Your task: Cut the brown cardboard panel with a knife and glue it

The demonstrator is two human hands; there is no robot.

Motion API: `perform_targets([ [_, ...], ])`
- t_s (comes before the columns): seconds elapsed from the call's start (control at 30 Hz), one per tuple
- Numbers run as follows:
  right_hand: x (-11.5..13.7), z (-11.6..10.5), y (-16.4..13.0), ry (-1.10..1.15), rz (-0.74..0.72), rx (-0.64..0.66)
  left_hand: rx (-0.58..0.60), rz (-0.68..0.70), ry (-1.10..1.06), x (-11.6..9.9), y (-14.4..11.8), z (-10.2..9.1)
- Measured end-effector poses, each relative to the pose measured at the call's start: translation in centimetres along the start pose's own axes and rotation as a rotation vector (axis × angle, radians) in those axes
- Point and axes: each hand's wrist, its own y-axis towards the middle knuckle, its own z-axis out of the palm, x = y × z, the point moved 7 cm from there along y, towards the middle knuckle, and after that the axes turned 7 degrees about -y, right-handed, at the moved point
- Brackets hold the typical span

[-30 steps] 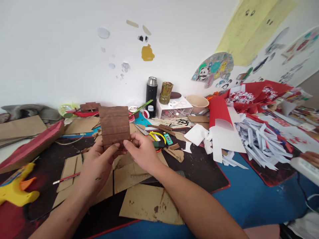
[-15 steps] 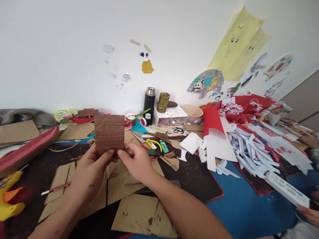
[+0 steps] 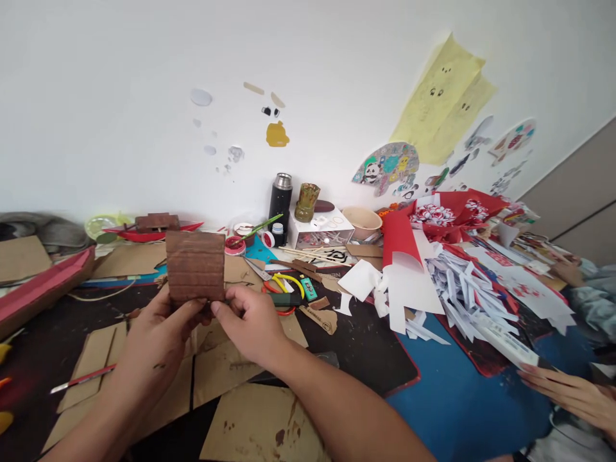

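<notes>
A brown-painted cardboard piece (image 3: 195, 264) with horizontal ridges is held upright above the table. My left hand (image 3: 166, 327) grips its lower edge, the thumb on the near face. At the lower right corner, my right hand (image 3: 253, 324) pinches the edge with thumb and fingers; the fingertips behind it are hidden. Flat cardboard pieces (image 3: 216, 359) lie under my hands, along with a red-handled craft knife (image 3: 84, 378). Just right of my right hand are scissors (image 3: 262, 273) and yellow-handled pliers (image 3: 291, 282).
A red boat model (image 3: 144, 232), a black thermos (image 3: 280, 199) and a beige bowl (image 3: 362, 222) stand along the wall. Folded white paper strips (image 3: 462, 282) pile up at right. Another person's hand (image 3: 570, 388) holds a long white box (image 3: 507, 340) there.
The view has shifted slightly to the right. My hands keep hold of the brown cardboard piece. At right, the other person's hand and a sleeve show more.
</notes>
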Motion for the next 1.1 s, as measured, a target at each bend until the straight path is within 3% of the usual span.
perform_targets([
  [0.4,-1.0,-0.3,1.0,0.418,0.149,0.034,0.080,-0.085,-0.104,-0.2,-0.3,0.9],
  [0.73,-0.2,-0.4,0.9,0.489,0.151,0.068,0.096,-0.049,-0.072,0.1,-0.1,0.7],
  [1.1,0.1,-0.3,0.8,0.632,0.137,0.091,0.089,-0.033,-0.009,-1.1,-0.4,1.5],
])
